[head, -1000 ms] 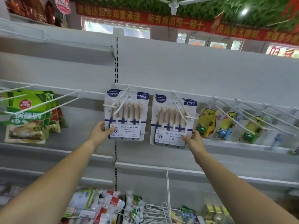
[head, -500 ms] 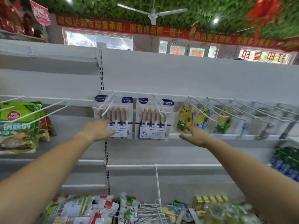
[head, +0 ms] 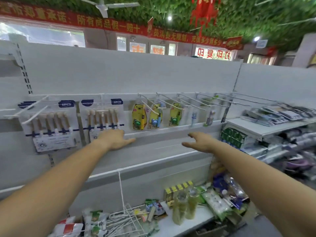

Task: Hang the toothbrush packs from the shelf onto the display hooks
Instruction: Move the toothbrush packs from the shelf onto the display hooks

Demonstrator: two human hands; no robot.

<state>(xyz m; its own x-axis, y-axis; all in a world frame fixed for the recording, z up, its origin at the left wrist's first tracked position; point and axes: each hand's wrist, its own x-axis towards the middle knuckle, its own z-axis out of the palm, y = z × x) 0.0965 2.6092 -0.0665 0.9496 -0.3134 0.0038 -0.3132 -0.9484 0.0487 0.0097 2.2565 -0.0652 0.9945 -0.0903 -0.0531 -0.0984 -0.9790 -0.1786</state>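
Nearest us, below the hook rail (head: 68, 95), loose wire hooks (head: 126, 218) and bottles (head: 186, 202) crowd the bottom shelf (head: 179, 224); a dropped pack would sink among them. Higher, both our hands are empty. Our left hand (head: 116, 139), fingers straight, lies at the lower corner of the right six-brush pack (head: 102, 117), touching or not we cannot tell. Our right hand (head: 196, 141), loosely spread, hovers under the rail's middle. Both six-brush packs hang from the rail's left part, the left pack (head: 49, 124) alongside. A careless left hand could knock a pack off the rail. Beyond the rail's right end, blurred flat packs (head: 280, 113) lie on a side shelf (head: 256, 130); grabbing several might spill them.
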